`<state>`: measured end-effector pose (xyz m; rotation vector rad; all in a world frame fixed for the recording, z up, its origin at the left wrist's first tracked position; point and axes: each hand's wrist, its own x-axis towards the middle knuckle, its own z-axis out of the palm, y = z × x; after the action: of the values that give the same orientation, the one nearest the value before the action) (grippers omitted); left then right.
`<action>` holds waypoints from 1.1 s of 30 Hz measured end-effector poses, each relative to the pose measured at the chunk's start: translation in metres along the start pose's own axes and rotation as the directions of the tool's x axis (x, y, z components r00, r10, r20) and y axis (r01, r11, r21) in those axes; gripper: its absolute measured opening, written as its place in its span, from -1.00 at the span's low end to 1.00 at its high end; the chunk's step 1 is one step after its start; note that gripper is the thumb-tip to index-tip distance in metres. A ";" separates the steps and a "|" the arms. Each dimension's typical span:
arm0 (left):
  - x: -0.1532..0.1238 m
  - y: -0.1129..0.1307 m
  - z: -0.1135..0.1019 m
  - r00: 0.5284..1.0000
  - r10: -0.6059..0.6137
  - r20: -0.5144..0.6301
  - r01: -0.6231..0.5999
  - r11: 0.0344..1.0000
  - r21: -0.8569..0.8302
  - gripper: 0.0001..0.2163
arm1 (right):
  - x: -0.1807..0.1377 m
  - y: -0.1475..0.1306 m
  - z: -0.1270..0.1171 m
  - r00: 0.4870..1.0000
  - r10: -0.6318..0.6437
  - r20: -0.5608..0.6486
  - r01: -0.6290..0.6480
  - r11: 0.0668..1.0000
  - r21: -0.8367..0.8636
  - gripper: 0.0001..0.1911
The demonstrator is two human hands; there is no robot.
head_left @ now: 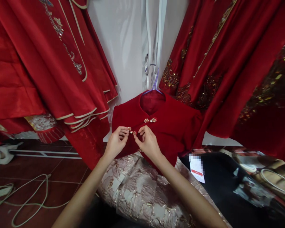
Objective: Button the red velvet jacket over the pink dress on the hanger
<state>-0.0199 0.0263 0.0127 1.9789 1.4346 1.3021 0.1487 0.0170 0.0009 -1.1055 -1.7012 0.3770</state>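
Note:
A dark red jacket (pixel 173 126) hangs in front of me on a purple hanger (pixel 155 86). At its neck sits a fastened gold-and-pearl clasp (pixel 150 120). Just below, my left hand (pixel 117 141) pinches the left end of a second jewelled clasp (pixel 132 131), and my right hand (pixel 148 142) has its fingertips closed at the right end. Both halves of this clasp appear close together; whether they are joined I cannot tell. A further clasp piece (pixel 140 150) peeks out under my right hand. Below the jacket lies a pale floral brocade skirt (pixel 142 190).
Red satin garments with cream piping (pixel 80 91) hang on the left. Red gowns with gold sequins (pixel 218 82) hang on the right. A white cable (pixel 46 190) loops over the tiled floor. A white tag (pixel 196 167) rests on black cloth (pixel 218 190) at lower right.

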 end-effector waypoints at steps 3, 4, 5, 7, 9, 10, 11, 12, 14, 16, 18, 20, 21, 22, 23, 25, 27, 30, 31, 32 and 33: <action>0.002 -0.004 -0.011 0.999 -0.030 0.028 0.027 0.994 0.105 -0.87 | -0.019 0.005 -0.019 0.995 0.055 0.079 -0.059 0.997 0.045 -0.89; 0.003 -0.005 -0.015 0.998 -0.037 0.046 0.031 0.991 0.132 -0.88 | -0.025 0.009 -0.026 0.990 0.088 0.112 -0.095 0.994 0.059 -0.88; 0.004 -0.006 -0.018 0.997 -0.042 0.065 0.032 0.988 0.152 -0.89 | -0.031 0.014 -0.033 0.982 0.127 0.139 -0.138 0.988 0.075 -0.88; 0.004 -0.006 -0.021 0.993 -0.050 0.110 0.029 0.984 0.177 -0.88 | -0.040 0.025 -0.041 0.961 0.214 0.173 -0.229 0.971 0.069 -0.92; 0.003 -0.003 -0.023 0.988 -0.049 0.145 0.019 0.979 0.202 -0.87 | -0.045 0.032 -0.043 0.954 0.218 0.207 -0.236 0.969 0.070 -0.92; 0.003 -0.001 -0.024 0.988 -0.045 0.151 0.011 0.976 0.216 -0.87 | -0.046 0.033 -0.041 0.953 0.209 0.220 -0.229 0.971 0.067 -0.91; 0.002 0.001 -0.025 0.988 -0.039 0.149 0.004 0.973 0.231 -0.87 | -0.047 0.034 -0.038 0.952 0.198 0.234 -0.217 0.974 0.058 -0.90; 0.002 0.002 -0.026 0.989 -0.036 0.145 -0.001 0.969 0.249 -0.87 | -0.048 0.033 -0.035 0.951 0.193 0.243 -0.208 0.978 0.035 -0.89; 0.001 0.001 -0.029 0.986 -0.057 0.157 0.011 0.959 0.282 -0.87 | -0.051 0.031 -0.027 0.950 0.193 0.246 -0.184 0.981 -0.058 -0.89; 0.000 -0.004 -0.033 0.962 -0.136 0.235 0.061 0.952 0.300 -0.83 | -0.055 0.028 -0.021 0.952 0.198 0.234 -0.159 0.971 -0.177 -0.86; -0.001 -0.009 -0.037 0.908 -0.234 0.348 0.130 0.946 0.296 -0.81 | -0.059 0.025 -0.015 0.955 0.209 0.212 -0.146 0.949 -0.281 -0.82; -0.002 -0.011 -0.038 0.854 -0.291 0.431 0.189 0.946 0.265 -0.82 | -0.062 0.025 -0.010 0.960 0.216 0.180 -0.141 0.923 -0.357 -0.80; -0.002 -0.011 -0.039 0.838 -0.302 0.454 0.208 0.947 0.246 -0.82 | -0.063 0.025 -0.007 0.964 0.214 0.158 -0.139 0.913 -0.383 -0.79; -0.002 -0.010 -0.038 0.826 -0.310 0.470 0.223 0.947 0.232 -0.81 | -0.064 0.026 -0.004 0.969 0.206 0.136 -0.137 0.906 -0.400 -0.79; -0.003 -0.009 -0.038 0.813 -0.320 0.486 0.235 0.945 0.228 -0.79 | -0.065 0.027 -0.002 0.974 0.194 0.117 -0.131 0.905 -0.405 -0.80; -0.003 -0.007 -0.037 0.787 -0.347 0.510 0.255 0.936 0.244 -0.76 | -0.065 0.029 0.002 0.980 0.172 0.097 -0.123 0.917 -0.381 -0.81; -0.002 -0.004 -0.037 0.772 -0.364 0.522 0.266 0.930 0.254 -0.77 | -0.064 0.033 0.002 0.979 0.178 0.096 -0.142 0.942 -0.303 -0.80; 0.000 -0.002 -0.034 0.777 -0.346 0.525 0.284 0.938 0.197 -0.83 | -0.059 0.040 -0.006 0.953 0.246 0.178 -0.232 0.968 -0.099 -0.70; 0.000 -0.001 -0.032 0.767 -0.344 0.542 0.304 0.938 0.165 -0.82 | -0.057 0.042 -0.011 0.935 0.264 0.235 -0.267 0.963 -0.019 -0.68; 0.000 -0.001 -0.030 0.749 -0.344 0.567 0.330 0.935 0.132 -0.81 | -0.054 0.043 -0.017 0.914 0.272 0.301 -0.303 0.951 0.060 -0.67; 0.000 -0.001 -0.027 0.725 -0.346 0.596 0.358 0.928 0.102 -0.80 | -0.051 0.043 -0.024 0.889 0.268 0.372 -0.338 0.931 0.137 -0.68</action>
<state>-0.0433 0.0209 0.0258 1.7505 1.3536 0.4370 0.1929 -0.0078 -0.0482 -1.2102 -1.7431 0.9728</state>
